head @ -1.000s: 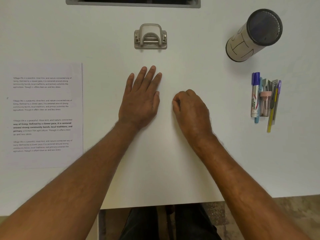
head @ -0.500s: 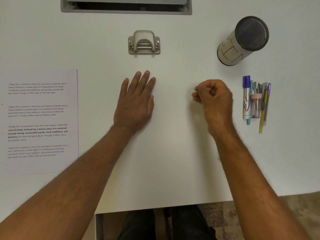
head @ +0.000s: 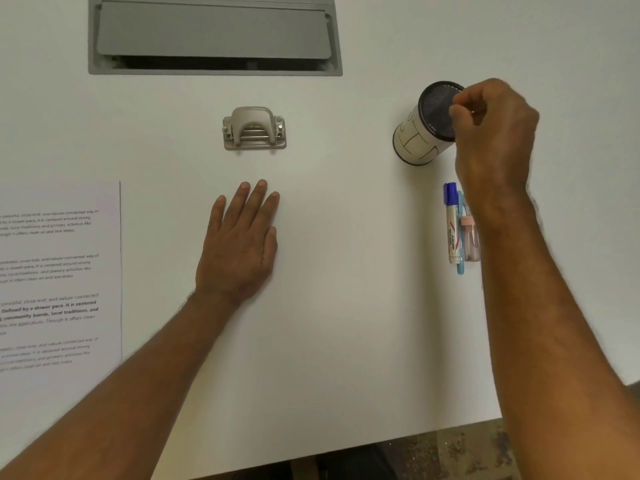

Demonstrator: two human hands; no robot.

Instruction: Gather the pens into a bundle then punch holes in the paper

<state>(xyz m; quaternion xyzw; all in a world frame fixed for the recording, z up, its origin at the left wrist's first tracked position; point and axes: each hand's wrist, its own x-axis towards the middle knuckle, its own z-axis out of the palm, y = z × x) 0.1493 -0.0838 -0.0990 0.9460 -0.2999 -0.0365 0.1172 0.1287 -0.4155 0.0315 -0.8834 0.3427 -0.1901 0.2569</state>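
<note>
The punch (head: 254,128) sits upright near the middle of the desk (head: 346,306), unused, and serves as the reference point. Nearer the person than the punch, the left hand (head: 239,245) lies flat, palm down, fingers extended and close together, holding nothing; it looks parked there as a rest or brace.

Well to the right of the punch stands the cup (head: 427,128), a pale mesh-rimmed cylinder that appears tilted only through the wide lens. The right hand (head: 493,133) is at the cup's rim, fingers curled with thumb and fingertips drawn together at the near-right edge. Whether they pinch the rim or merely hover beside it cannot be told.

The pens (head: 457,226) lie side by side, right of the punch and nearer the person than the cup. A blue-capped marker, a light blue pen and a pink-topped clear item are visible; the rest are hidden under the right forearm. They remain on the desk, ungathered.

The paper (head: 69,271) lies flat, far left of the punch and nearer the person, partly cut by the frame edge, with no holes visible. A grey hatch (head: 214,32) is set into the desk beyond the punch.

Judgement: the task is at its start. The reach to the cup suggests it is being positioned to receive the pens.
</note>
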